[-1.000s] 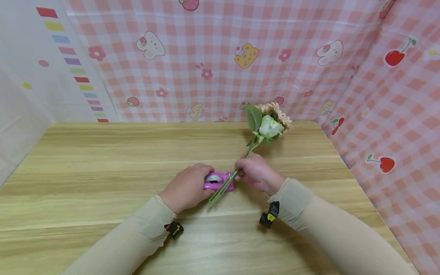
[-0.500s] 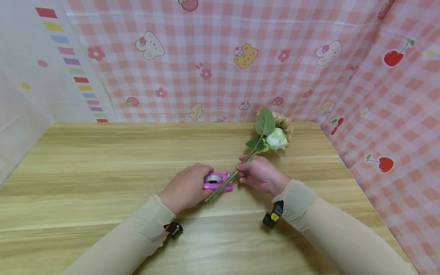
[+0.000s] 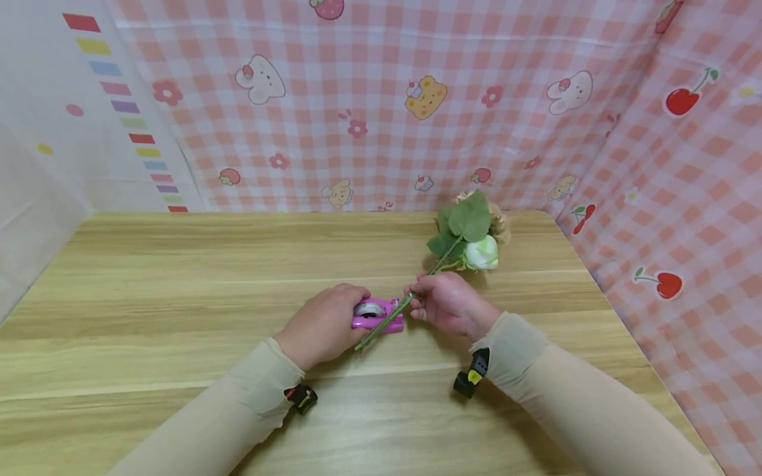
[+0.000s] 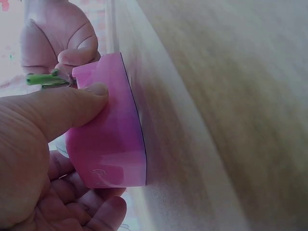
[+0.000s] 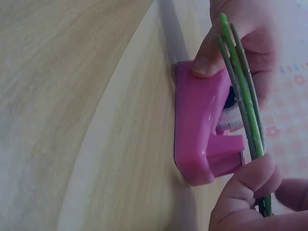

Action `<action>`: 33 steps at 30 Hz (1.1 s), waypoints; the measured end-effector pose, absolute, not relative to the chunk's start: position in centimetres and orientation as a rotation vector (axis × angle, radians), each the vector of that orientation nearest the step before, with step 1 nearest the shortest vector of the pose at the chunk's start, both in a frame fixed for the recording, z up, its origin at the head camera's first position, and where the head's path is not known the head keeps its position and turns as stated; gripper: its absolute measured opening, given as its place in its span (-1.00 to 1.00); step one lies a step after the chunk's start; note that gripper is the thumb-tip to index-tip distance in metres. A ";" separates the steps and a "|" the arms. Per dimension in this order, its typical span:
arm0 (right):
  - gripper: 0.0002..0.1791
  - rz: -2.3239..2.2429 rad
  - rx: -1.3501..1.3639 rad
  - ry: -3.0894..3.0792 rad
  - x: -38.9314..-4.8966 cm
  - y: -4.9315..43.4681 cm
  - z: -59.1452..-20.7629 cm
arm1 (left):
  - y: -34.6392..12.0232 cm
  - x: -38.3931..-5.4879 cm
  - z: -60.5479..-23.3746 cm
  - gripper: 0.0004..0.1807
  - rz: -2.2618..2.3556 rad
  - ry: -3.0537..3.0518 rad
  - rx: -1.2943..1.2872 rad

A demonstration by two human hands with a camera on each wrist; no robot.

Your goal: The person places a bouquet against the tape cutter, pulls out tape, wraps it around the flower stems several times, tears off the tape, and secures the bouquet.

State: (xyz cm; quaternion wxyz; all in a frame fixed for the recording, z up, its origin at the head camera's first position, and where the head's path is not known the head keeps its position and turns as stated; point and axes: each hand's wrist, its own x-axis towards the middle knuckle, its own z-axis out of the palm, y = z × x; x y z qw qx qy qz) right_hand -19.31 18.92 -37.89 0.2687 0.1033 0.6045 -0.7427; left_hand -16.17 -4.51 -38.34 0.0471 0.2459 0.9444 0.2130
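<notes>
Pink tape dispenser (image 5: pixel 196 120) in left hand (image 3: pixel 324 325), beneath green stems (image 5: pixel 247 96)

Pink tape dispenser (image 5: pixel 197 120), flower bunch (image 3: pixel 470 223) aslant

The head view looks forward and down from above the near side of the table (image 3: pixel 178 264), far enough back to take in its far edge and both far corners. The wrist views are close, low and turned sideways: the left one faces toward the far right corner, the right one toward the far left. Those two share the tape dispenser (image 5: pixel 195 115), flower stems (image 5: pixel 244 91), left hand (image 3: pixel 324 324) and right hand (image 3: pixel 454 305).
</notes>
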 end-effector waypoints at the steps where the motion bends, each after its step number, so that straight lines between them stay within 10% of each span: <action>1: -0.78 -1.999 0.280 1.641 -19.3 18.8 -38.0 | -4.5 -16.2 -38.4 -0.41 0.651 2.881 0.751; 16: -0.58 -2.040 0.329 1.716 -19.2 17.9 -38.8 | -4.5 -16.2 -38.3 -0.35 0.640 2.869 0.734; 33: -0.92 -1.744 0.254 1.865 -19.2 19.1 -38.4 | -4.5 -16.3 -38.3 -0.37 0.646 2.869 0.735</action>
